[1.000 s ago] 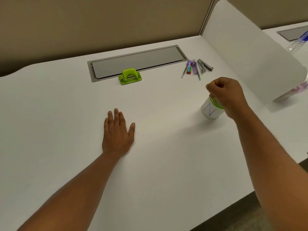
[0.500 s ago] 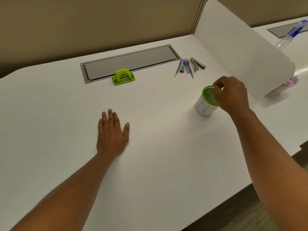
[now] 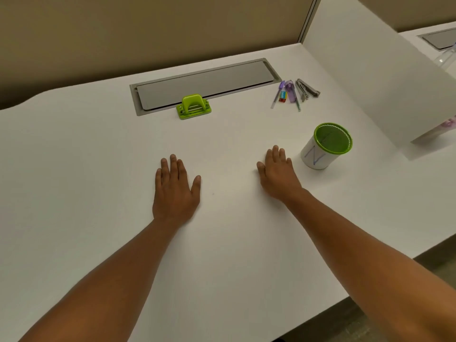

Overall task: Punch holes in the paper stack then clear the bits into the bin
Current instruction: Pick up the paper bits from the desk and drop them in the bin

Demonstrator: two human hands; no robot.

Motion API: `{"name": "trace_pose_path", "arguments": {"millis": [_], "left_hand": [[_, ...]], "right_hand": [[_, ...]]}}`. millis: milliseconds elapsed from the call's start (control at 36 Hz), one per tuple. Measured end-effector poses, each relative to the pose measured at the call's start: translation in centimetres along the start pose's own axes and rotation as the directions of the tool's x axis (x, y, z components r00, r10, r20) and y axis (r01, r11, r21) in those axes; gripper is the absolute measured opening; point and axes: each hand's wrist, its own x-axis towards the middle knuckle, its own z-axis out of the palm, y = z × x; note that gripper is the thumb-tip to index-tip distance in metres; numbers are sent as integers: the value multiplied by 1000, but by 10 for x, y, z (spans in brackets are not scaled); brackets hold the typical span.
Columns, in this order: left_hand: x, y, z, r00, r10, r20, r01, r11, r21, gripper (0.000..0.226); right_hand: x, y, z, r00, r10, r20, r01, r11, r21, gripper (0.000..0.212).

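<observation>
The green hole punch (image 3: 194,106) sat upright in the upper middle of the frame, its back edge over the front lip of a long grey cover plate (image 3: 204,85) set into the white desk (image 3: 98,169). The bin (image 3: 325,146), a small white cup with a green mesh lining and a blue mark on its side, stood at the right of centre, tilted toward the camera so its mouth showed. Just beside it, to its left and not touching, lay the right hand (image 3: 277,172), palm down on the desk with fingers straight and holding nothing. The left hand (image 3: 175,188) lay flat in the middle of the frame, fingers also straight and empty, well apart from the punch above it. In the upper right, near the cover plate's end, lay a loose cluster of pens (image 3: 286,93) and a grey metal stapler (image 3: 307,88). A white divider panel (image 3: 370,77) rose along the right side.
</observation>
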Motion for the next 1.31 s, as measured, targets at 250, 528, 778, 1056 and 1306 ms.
{"name": "trace_pose_path", "arguments": {"millis": [250,528,778,1056,1306], "left_hand": [[-1,0,1,1000,-13,10,13,1000,-14,73],[-2,0,-2,999,-16,34,17,999,-29,74],[-4,-1,-1,1000,-13,27,14,999,-37,73],[-4,0,-2,999,-16,28,17,999,-33,74],[-4,1,-2,1000,-16,18,17,1000,-27,73]], "right_hand": [[-55,-58,31,972,-213,97,212,977,13,69],[-80,-73,48,831,-549,87,556,823,-118,59],[-60,-28,14,897,-355,-263,407,895,182,40],[-47,-26,2,979,-16,-201,115,864,490,22],[-37,-58,16,990,-86,-116,115,955,273,18]]}}
